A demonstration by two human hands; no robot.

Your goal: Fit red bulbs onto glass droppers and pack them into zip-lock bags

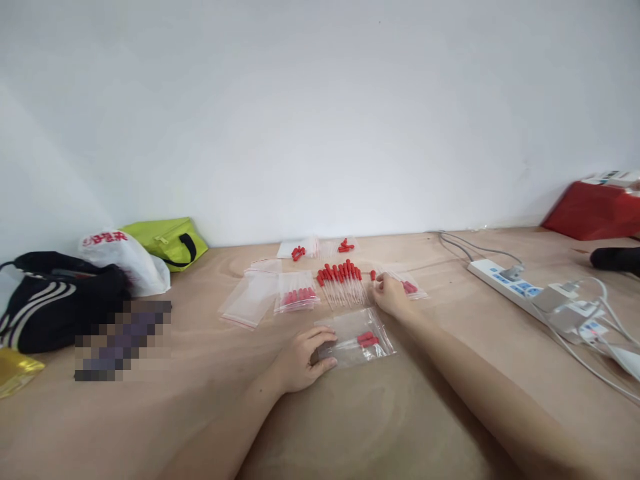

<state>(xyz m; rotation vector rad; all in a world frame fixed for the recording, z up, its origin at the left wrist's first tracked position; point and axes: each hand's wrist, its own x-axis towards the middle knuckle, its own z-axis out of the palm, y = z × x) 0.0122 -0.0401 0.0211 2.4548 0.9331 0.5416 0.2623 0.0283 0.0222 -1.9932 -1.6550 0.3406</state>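
A clear zip bag (345, 353) with a few red-bulbed droppers (369, 339) inside lies flat in front of me. My left hand (306, 357) rests at its left edge, thumb and fingers apart, touching the plastic. Beyond the bag, my right hand (387, 293) has its fingers pinched together on a dropper, whose red bulb (373, 275) shows just above the fingertips; its stem is hidden. Just left of that hand, a row of several loose droppers (343, 277) lies side by side, bulbs pointing away from me.
Filled zip bags (299, 293) and flat bags (253, 300) lie left of the row. Small red bulbs (298, 253) sit on bags near the wall. A power strip (505, 285) with chargers and cables stands right; a black bag (60, 300) and green pouch (170, 241) are left.
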